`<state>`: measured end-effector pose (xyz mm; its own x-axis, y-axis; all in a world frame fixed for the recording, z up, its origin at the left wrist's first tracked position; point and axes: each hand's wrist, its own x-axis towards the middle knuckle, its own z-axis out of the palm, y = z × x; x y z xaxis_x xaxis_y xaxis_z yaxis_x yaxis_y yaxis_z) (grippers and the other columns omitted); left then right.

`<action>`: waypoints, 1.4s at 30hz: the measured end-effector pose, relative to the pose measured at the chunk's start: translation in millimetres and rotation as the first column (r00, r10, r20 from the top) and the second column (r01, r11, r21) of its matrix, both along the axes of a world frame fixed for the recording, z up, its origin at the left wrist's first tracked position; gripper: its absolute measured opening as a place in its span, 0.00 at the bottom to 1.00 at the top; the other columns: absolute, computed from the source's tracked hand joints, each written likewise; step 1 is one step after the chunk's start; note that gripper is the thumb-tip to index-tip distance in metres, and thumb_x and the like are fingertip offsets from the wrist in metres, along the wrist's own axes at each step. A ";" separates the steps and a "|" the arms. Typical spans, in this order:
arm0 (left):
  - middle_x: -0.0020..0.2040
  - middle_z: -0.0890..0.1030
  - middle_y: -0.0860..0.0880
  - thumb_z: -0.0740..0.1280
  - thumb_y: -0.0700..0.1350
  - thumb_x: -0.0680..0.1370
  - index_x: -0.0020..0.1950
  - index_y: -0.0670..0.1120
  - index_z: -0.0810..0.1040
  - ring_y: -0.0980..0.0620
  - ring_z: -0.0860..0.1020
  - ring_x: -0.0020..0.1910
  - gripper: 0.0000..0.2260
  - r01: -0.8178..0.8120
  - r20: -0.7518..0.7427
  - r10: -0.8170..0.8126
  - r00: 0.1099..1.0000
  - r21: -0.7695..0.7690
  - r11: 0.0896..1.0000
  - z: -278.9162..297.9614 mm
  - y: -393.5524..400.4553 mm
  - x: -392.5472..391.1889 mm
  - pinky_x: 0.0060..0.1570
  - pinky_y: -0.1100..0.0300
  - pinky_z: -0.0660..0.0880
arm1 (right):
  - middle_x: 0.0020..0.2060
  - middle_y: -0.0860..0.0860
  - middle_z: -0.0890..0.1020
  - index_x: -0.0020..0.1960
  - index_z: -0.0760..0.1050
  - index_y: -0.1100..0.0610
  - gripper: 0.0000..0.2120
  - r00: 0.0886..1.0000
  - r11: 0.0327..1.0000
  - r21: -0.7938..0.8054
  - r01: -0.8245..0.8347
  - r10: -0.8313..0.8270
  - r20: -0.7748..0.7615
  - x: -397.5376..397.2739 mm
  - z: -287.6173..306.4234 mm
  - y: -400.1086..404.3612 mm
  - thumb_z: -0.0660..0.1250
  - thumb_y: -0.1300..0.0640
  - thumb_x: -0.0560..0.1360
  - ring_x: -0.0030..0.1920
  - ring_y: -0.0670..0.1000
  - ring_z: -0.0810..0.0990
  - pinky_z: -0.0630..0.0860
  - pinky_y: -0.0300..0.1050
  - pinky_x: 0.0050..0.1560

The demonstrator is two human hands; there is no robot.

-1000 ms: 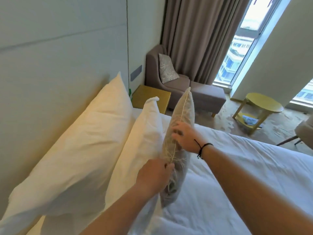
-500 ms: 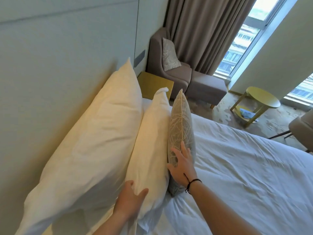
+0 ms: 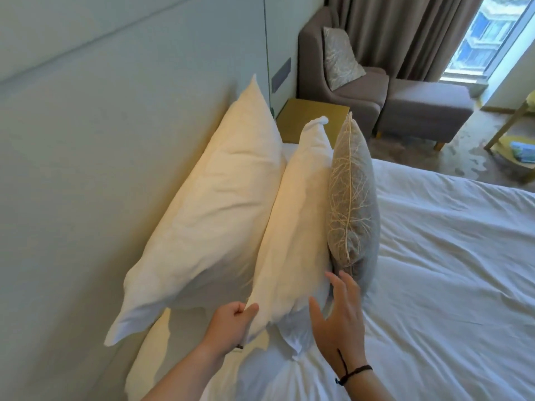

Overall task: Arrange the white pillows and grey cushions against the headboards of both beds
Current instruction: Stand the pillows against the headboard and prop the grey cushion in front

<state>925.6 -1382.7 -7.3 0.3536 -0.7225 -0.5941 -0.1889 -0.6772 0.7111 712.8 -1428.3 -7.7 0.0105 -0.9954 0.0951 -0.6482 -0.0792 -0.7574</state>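
Two white pillows stand on edge on the bed (image 3: 451, 273). The large white pillow (image 3: 214, 209) leans on the pale headboard (image 3: 95, 157). The second white pillow (image 3: 295, 227) leans against the first. A grey cushion (image 3: 351, 198) with a gold branch pattern stands upright against the second pillow. My left hand (image 3: 231, 325) pinches the near lower corner of the second pillow. My right hand (image 3: 338, 316), with a black wrist cord, is open with fingers spread, just below the cushion and touching the second pillow's near end.
A gold bedside table (image 3: 315, 117) stands beyond the pillows. Behind it is a grey armchair (image 3: 341, 70) with its own patterned cushion (image 3: 340, 57) and a footstool (image 3: 422, 108). Curtains and a window fill the far right, with a yellow side table (image 3: 518, 131) at the edge.
My right hand has come off the grey cushion's face and dropped to its near end. My left hand has shifted from the second pillow's side to pinching its corner.
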 end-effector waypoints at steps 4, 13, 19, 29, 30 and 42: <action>0.28 0.64 0.49 0.69 0.49 0.79 0.33 0.47 0.67 0.51 0.64 0.29 0.18 -0.019 0.060 0.024 0.998 -0.083 0.996 5.5 5.7 -1.1 0.33 0.56 0.62 | 0.53 0.43 0.76 0.56 0.73 0.45 0.11 0.981 0.914 0.401 -0.055 -0.025 0.192 18.2 -22.8 26.9 0.70 0.49 0.75 0.52 0.43 0.77 0.72 0.39 0.49; 0.23 0.68 0.54 0.71 0.49 0.77 0.29 0.48 0.70 0.58 0.65 0.24 0.19 0.075 0.253 -0.025 0.967 -0.190 0.979 5.9 16.4 19.6 0.29 0.61 0.60 | 0.45 0.39 0.81 0.53 0.72 0.43 0.10 0.963 0.832 0.533 -0.154 0.005 0.271 44.7 -9.2 26.9 0.67 0.43 0.74 0.41 0.35 0.80 0.76 0.36 0.42; 0.30 0.77 0.53 0.71 0.55 0.75 0.34 0.52 0.77 0.59 0.74 0.30 0.12 0.271 0.388 -0.189 0.902 -0.169 0.948 28.0 14.4 48.2 0.29 0.62 0.67 | 0.46 0.41 0.78 0.56 0.70 0.40 0.12 0.971 0.881 0.411 -0.236 0.199 0.131 69.6 15.5 11.2 0.66 0.43 0.74 0.44 0.39 0.78 0.76 0.37 0.46; 0.60 0.77 0.51 0.69 0.60 0.75 0.63 0.53 0.75 0.45 0.77 0.59 0.20 0.147 0.654 -0.033 0.755 -0.120 0.982 61.6 -0.6 194.7 0.52 0.52 0.74 | 0.65 0.46 0.74 0.69 0.67 0.43 0.19 0.857 0.817 0.316 -0.482 0.515 -0.024 209.5 65.0 -70.5 0.62 0.44 0.78 0.61 0.48 0.75 0.73 0.43 0.59; 0.59 0.78 0.50 0.69 0.61 0.75 0.64 0.50 0.74 0.45 0.77 0.59 0.23 0.087 0.537 -0.036 0.843 -0.070 0.994 57.3 0.2 202.2 0.52 0.53 0.73 | 0.68 0.47 0.73 0.70 0.65 0.43 0.21 0.833 0.802 0.317 -0.507 0.549 -0.058 223.6 67.1 -79.4 0.61 0.44 0.78 0.63 0.49 0.74 0.71 0.44 0.60; 0.26 0.74 0.51 0.70 0.54 0.77 0.33 0.41 0.74 0.52 0.70 0.28 0.19 -0.069 0.324 0.145 0.935 -0.234 0.970 61.0 23.7 242.7 0.31 0.56 0.66 | 0.76 0.45 0.61 0.77 0.55 0.47 0.38 0.869 0.840 0.301 -0.451 0.491 -0.067 292.9 41.6 -95.9 0.63 0.34 0.73 0.74 0.48 0.61 0.61 0.46 0.71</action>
<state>1168.3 -1359.0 53.8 0.5872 -0.7662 -0.2611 -0.3772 -0.5443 0.7493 1005.7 -1524.1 33.9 0.4776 -0.8531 -0.2100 -0.6818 -0.2091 -0.7011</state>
